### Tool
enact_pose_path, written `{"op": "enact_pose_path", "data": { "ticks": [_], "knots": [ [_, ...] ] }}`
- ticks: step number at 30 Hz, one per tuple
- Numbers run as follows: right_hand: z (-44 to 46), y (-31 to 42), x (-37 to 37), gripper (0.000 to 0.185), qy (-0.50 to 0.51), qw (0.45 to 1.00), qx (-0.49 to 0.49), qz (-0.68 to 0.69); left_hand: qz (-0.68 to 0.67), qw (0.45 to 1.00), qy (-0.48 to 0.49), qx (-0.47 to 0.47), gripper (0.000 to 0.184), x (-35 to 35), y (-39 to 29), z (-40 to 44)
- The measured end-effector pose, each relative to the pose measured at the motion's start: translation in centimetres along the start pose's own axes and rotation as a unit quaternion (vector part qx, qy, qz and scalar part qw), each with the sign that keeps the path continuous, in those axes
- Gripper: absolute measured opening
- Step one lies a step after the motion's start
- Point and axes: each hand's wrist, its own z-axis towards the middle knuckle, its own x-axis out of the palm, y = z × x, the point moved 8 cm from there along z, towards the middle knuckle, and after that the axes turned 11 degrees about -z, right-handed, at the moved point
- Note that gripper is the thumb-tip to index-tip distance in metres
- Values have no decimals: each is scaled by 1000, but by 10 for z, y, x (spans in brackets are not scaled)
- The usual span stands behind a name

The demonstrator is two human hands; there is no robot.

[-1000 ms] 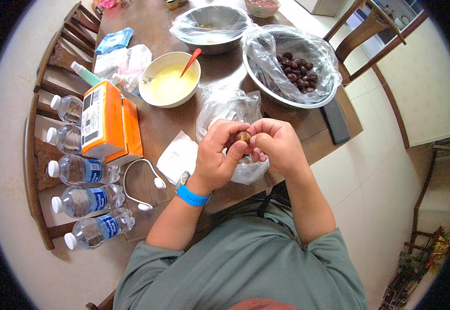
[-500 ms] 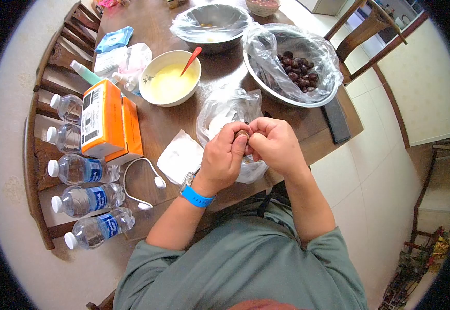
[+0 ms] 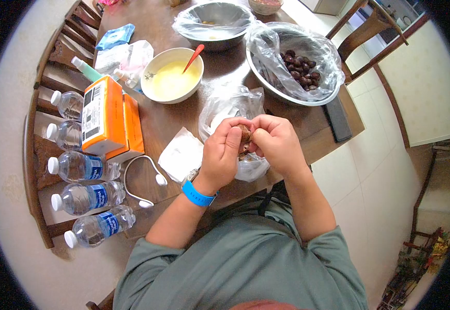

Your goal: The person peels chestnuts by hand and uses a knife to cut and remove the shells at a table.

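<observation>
A small brown chestnut [image 3: 245,133] is held between both hands over a clear plastic bag [image 3: 235,106] at the table's front edge. My left hand [image 3: 224,155], with a watch and a blue band at the wrist, has its fingers wrapped round the nut. The fingertips of my right hand [image 3: 275,143] pinch at its right side. Bits of brown shell show below the nut, partly hidden by the fingers. Behind on the right, dark brown chestnuts [image 3: 301,70] lie in a bag-lined metal bowl [image 3: 315,102].
A white bowl [image 3: 170,98] holds yellow contents and a red spoon [image 3: 194,58]. Another lined bowl [image 3: 217,41] is behind it. Orange boxes [image 3: 112,121], water bottles [image 3: 88,196], a napkin [image 3: 181,155] and a white neckband [image 3: 139,199] lie left; a black phone [image 3: 337,121] lies right.
My left hand has turned round the chestnut, its thumb now lying upward along it. More brown surface and loose shell show between the fingers. The right hand stays pinched beside it.
</observation>
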Motion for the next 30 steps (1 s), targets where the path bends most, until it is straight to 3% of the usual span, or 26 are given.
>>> {"op": "enact_pose_path", "data": {
  "ticks": [6,13,18,22,27,30],
  "knots": [
    [2,-16,6,13,8,987,48,153,-170,982,-15,-77,26,1,14,4],
    [-3,-4,0,10,-48,997,-56,8,-390,894,-28,-220,23,4,32,-1],
    [-8,13,0,10,-46,995,-85,-15,-420,880,-37,-219,25,7,29,-1],
    [-11,23,-3,10,-69,983,-111,-126,-417,881,-69,-213,27,4,32,-2],
    [-17,23,3,10,-69,971,-150,-171,-419,889,-108,-151,29,-11,29,4],
    [-13,15,-5,11,-90,976,-103,-169,-391,900,-113,-154,33,-13,24,4]
  ]
}}
